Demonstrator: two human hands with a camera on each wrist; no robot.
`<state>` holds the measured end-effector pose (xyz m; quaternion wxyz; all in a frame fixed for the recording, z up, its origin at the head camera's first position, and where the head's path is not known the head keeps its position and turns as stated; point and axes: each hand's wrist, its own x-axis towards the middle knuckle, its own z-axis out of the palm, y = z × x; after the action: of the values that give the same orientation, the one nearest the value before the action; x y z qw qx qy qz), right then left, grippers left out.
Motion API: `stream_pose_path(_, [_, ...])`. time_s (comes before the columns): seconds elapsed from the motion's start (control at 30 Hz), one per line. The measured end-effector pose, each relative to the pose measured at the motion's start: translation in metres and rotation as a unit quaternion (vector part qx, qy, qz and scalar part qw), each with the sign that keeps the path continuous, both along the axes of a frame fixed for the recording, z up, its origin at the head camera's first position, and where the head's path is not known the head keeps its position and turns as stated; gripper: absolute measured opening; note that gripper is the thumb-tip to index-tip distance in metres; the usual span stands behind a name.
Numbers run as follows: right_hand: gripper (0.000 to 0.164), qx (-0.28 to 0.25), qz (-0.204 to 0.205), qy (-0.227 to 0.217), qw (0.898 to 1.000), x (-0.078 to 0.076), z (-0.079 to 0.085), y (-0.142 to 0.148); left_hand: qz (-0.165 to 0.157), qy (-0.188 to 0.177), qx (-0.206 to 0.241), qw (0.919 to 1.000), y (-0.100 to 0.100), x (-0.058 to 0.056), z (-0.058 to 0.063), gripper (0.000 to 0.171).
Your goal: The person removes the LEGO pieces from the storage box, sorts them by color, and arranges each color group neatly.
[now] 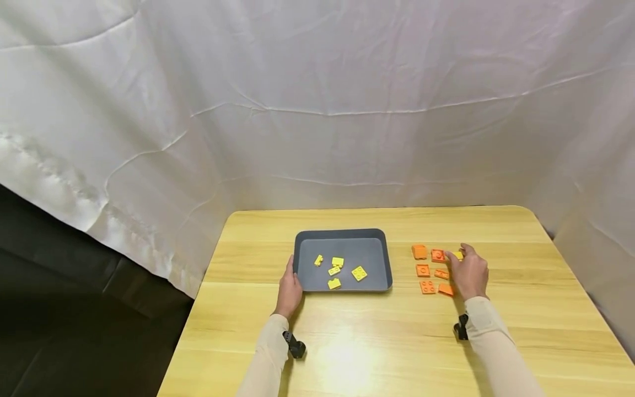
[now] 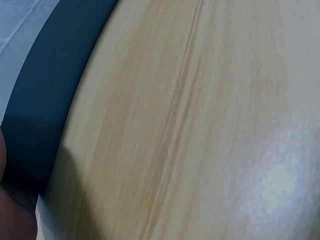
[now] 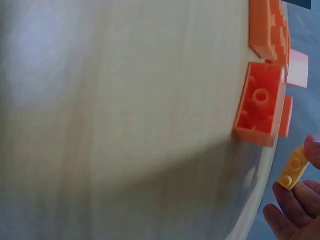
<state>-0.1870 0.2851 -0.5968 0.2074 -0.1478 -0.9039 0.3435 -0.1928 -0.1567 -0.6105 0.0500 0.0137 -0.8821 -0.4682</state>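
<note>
My right hand (image 1: pixel 470 274) pinches a small yellow toy brick (image 3: pixel 292 170) between thumb and fingers, with two studs showing in the right wrist view. It is at the right side of a group of orange bricks (image 1: pixel 423 270), some studs up, others hollow side up. A hollow orange brick (image 3: pixel 261 97) lies close to that hand. My left hand (image 1: pixel 290 292) holds the dark grey tray (image 1: pixel 342 288) at its left side; in the left wrist view only part of the hand (image 2: pixel 17 215) shows beside the tray wall (image 2: pixel 45 90). Several yellow bricks (image 1: pixel 359 273) lie spread in the tray.
The light wooden table (image 1: pixel 377 342) carries both the tray and the orange bricks, the bricks lying right of the tray. A pale curtain (image 1: pixel 347 143) hangs behind the table's back edge and along the sides. Dark cloth (image 1: pixel 74 298) is at the far left.
</note>
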Motion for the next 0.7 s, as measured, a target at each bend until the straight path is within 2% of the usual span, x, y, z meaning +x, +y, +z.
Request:
stream_pose_path(0.4, [0.053,-0.01,-0.008,-0.014,1.0,-0.004,-0.011,0.006,-0.001,-0.009,0.001,1.0,-0.009,0.0,0.002,0.056])
stream_pose_path(0.7, [0.053,-0.02,0.003,-0.019,1.0,-0.002,-0.001,-0.009,0.003,0.001,-0.006,1.0,-0.02,0.005,0.007,0.056])
